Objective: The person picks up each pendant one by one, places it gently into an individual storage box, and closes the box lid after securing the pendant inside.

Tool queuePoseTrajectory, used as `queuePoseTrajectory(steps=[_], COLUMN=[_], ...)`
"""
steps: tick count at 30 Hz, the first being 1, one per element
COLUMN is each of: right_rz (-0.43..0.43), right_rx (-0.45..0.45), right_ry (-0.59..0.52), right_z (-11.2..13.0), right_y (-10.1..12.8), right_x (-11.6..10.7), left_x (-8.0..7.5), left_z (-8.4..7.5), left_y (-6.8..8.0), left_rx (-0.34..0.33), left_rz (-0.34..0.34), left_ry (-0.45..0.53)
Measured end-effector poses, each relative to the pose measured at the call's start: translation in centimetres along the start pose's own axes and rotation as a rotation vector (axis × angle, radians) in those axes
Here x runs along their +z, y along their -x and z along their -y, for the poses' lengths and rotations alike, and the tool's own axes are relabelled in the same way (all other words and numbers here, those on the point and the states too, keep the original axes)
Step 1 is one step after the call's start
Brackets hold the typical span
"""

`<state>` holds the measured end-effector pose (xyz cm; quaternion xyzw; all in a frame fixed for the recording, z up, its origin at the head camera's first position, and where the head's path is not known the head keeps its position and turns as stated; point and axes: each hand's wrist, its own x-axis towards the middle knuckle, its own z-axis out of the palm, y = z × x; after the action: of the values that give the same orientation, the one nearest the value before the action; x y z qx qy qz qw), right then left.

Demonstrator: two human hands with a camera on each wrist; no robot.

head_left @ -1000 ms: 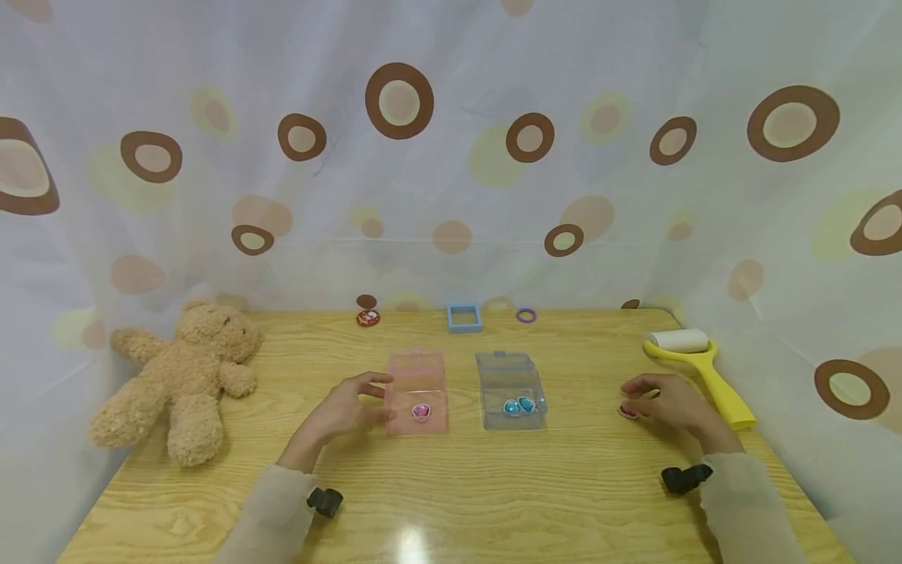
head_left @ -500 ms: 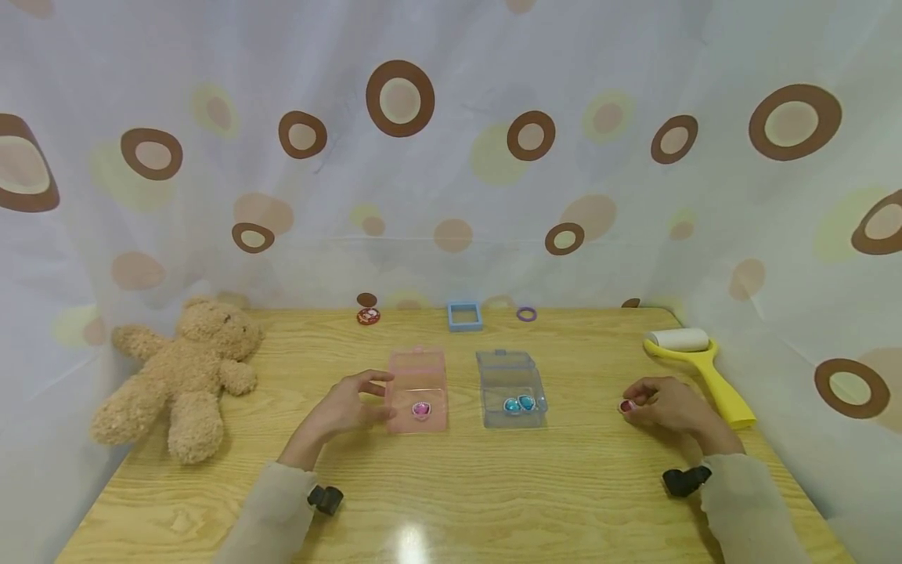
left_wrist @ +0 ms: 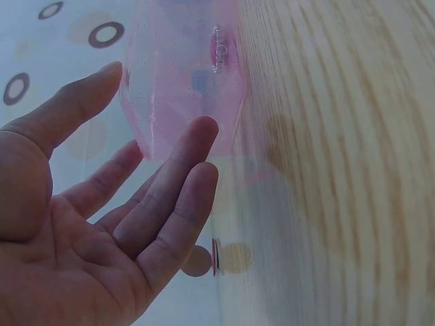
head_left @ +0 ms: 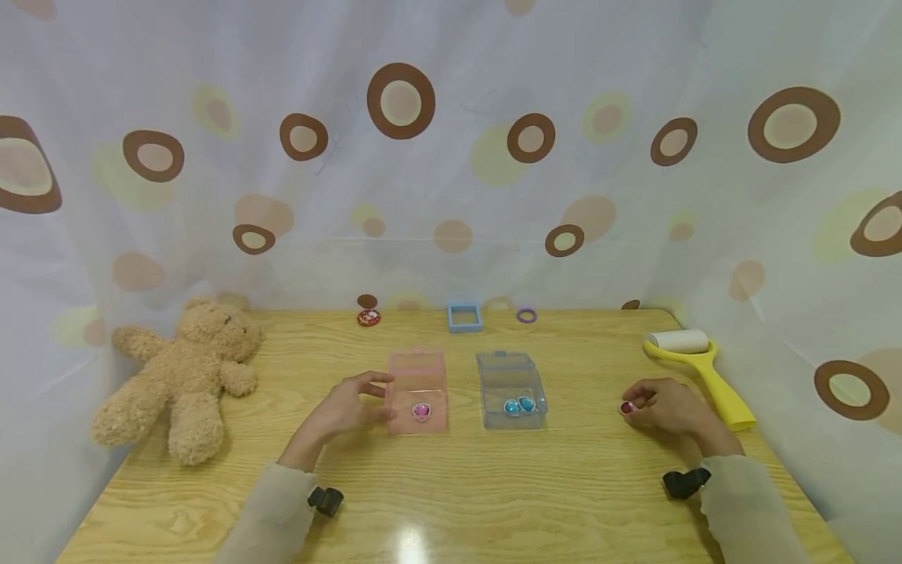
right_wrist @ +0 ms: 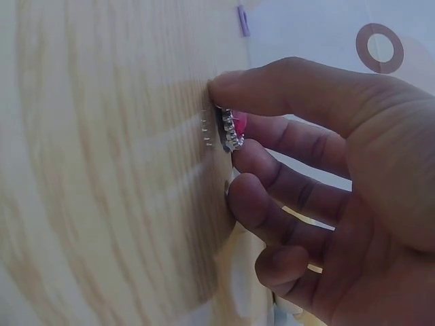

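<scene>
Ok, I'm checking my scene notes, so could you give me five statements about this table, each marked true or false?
1. The right hand pinches a red gem. True.
2. Both the pink box and the blue-grey box are open. True.
3. The pink box holds three gems. False: it holds one pink gem.
4. The left hand holds a gem. False: it holds none.
5. The teddy bear lies left of both boxes. True.

A silver-rimmed red gem [head_left: 628, 407] sits pinched in the right hand [head_left: 665, 406]; an open pink box [head_left: 417, 384] lies beside the left hand [head_left: 347, 407].
</scene>
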<state>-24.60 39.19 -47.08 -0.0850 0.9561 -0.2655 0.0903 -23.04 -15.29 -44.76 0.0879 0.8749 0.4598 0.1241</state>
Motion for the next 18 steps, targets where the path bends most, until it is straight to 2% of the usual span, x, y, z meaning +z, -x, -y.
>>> queuePoseTrajectory(steps=[5,12,18], right_rz=[-0.006,-0.021,-0.045], right_rx=[-0.007,-0.047,-0.078], right_ry=[-0.001,-0.068,-0.050], right_z=[0.2,1.1,2.0], right_y=[0.1,0.2,-0.1], right_x=[0.0,-0.2,-0.4], left_x=[0.0,0.1,0.0], left_z=[0.0,0.1,0.1], left_y=[0.0,0.0,-0.1], left_rx=[0.005,0.009,0.001], left_rz=[0.001,-0.003,-0.001], left_ry=[0.003,-0.006,0.009])
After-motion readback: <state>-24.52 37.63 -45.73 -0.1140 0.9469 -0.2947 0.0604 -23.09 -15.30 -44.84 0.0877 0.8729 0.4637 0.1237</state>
